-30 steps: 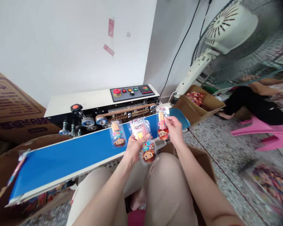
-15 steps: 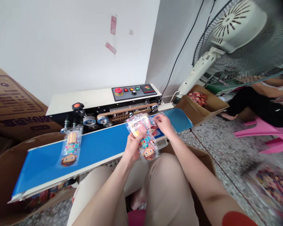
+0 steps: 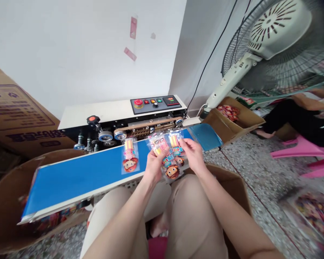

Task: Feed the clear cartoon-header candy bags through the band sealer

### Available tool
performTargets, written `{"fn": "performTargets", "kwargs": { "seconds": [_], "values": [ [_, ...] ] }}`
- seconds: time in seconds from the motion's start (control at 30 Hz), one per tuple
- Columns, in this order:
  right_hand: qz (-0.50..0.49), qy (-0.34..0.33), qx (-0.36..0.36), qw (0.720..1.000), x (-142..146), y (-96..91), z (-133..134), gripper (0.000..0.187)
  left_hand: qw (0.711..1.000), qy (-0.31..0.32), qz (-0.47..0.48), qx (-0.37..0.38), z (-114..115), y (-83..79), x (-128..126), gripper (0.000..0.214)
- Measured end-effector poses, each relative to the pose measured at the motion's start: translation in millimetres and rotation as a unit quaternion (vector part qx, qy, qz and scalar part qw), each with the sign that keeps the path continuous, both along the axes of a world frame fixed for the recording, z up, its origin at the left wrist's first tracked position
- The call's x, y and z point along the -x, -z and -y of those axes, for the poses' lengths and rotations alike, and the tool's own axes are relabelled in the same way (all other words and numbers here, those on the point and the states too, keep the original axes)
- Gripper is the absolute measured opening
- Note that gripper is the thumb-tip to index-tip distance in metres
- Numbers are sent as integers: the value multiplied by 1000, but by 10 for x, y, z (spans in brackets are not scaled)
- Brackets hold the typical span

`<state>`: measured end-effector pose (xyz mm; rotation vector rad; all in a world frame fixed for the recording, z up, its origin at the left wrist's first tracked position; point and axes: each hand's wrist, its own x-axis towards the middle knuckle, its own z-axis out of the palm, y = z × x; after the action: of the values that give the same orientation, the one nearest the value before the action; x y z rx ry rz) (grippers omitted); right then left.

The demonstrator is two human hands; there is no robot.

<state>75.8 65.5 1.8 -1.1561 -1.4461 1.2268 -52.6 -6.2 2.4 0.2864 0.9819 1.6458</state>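
Observation:
My left hand (image 3: 154,166) is closed around a small fan of clear packets (image 3: 170,172), printed with cartoon faces and holding pink and yellow sticks. Against the right side of this bunch, my right hand (image 3: 192,153) pinches the edge of one more packet (image 3: 175,141). Both hands are above my lap, at the near edge of a blue conveyor belt (image 3: 83,180). A single similar packet (image 3: 130,160) lies on the belt to the left of my hands, its top end by the rollers of a band sealing machine (image 3: 97,117).
Behind the belt is a control panel (image 3: 155,104) with a red knob. To the right are a large fan (image 3: 275,32), a cardboard box (image 3: 239,124) of packets, a pink stool (image 3: 294,151) and another person's leg (image 3: 283,118). An open carton (image 3: 5,201) stands under the belt's left end.
The packet at the belt's left end has gone from view. Another packet now lies mid-belt. My right hand has come off the belt toward the bunch, with a packet in its fingers.

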Motion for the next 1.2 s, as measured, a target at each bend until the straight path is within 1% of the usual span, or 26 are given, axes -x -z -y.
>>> {"fn": "performTargets", "kwargs": {
  "seconds": [0.07,0.13,0.2,0.23,0.3,0.33,0.37,0.43,0.5,0.53,0.57,0.6,0.63,0.67,0.7,0.73,0.77,0.8,0.87,0.9,0.97,1.07,1.2],
  "values": [
    [4,59,7,998,-111,63,-191,42,1000,10,6,14,8,-11,10,38],
    [49,113,-13,992,-255,114,-475,42,999,18,13,24,14,-25,24,38],
    [150,144,-51,977,-383,147,-797,38,999,25,17,30,14,-37,34,38],
    [218,152,-68,962,-422,154,-948,35,999,29,18,33,12,-41,37,39],
    [343,148,-81,924,-433,153,-1189,29,999,32,17,34,5,-41,36,41],
    [388,135,-78,908,-404,149,-1269,26,999,29,15,33,2,-38,35,41],
    [417,117,-73,898,-359,146,-1320,24,999,24,12,31,-1,-34,33,42],
    [435,81,-70,894,-249,142,-1331,21,999,17,8,28,-5,-22,31,43],
    [415,74,-92,902,-158,137,-1229,20,1000,18,4,22,-5,-11,32,47],
    [388,75,-105,913,-128,128,-1140,22,1000,19,1,17,-4,-7,34,48],
    [346,71,-112,929,-108,110,-1028,26,1000,20,-3,12,-3,-3,36,48],
    [291,52,-107,949,-96,83,-898,31,1000,20,-7,8,-3,0,37,47],
    [228,15,-87,970,-88,47,-756,36,1000,20,-11,6,-4,2,37,46],
    [167,-35,-54,984,-80,4,-610,40,1000,20,-16,5,-5,5,36,45],
    [116,-86,-19,989,-72,-40,-468,42,1000,20,-19,5,-6,6,32,43],
    [82,-127,7,988,-60,-81,-338,42,1000,21,-19,4,-7,7,26,42],
    [64,-154,20,986,-46,-115,-227,40,1000,25,-16,0,-7,7,18,40],
    [56,-166,21,984,-32,-136,-141,37,999,29,-11,-4,-8,6,8,39],
    [50,-153,3,987,-9,-141,-47,33,999,41,2,-10,-6,0,-13,38],
    [47,-134,-4,990,-6,-127,-35,33,999,45,7,-12,-4,-4,-22,38],
    [33,-74,-5,997,-24,-81,-65,32,999,46,12,-13,0,-10,-34,39],
    [-1,19,22,1000,-115,-14,-201,36,999,34,12,-3,1,-10,-28,44],
    [-11,82,40,996,-311,51,-490,48,999,30,13,8,-7,5,1,46]
  ]
}}
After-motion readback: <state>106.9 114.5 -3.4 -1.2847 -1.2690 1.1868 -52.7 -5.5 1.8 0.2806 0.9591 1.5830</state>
